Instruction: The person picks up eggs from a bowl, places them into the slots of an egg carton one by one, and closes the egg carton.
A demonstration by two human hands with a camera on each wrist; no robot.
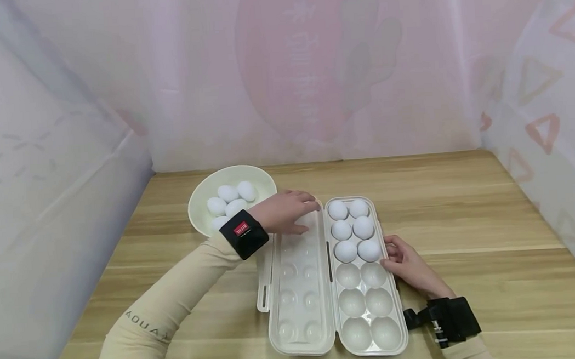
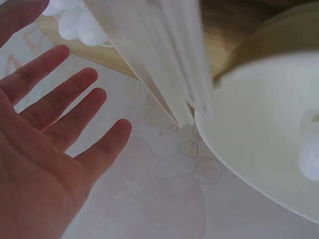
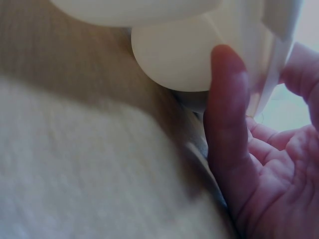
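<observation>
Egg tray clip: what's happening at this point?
A person is working at an open egg tray on a wooden table. Six eggs fill its far cells; the six nearer cells are bare. The left hand rests flat on the far end of the open lid, beside a bowl holding more eggs. The right hand touches the tray's right edge.

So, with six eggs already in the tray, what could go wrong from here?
The left hand rests flat on the open lid; pressing there might tip or shift the egg tray. The right hand touches only the tray's edge, so its hold may be weak. Eggs fill one end only, so the weight is uneven.
</observation>
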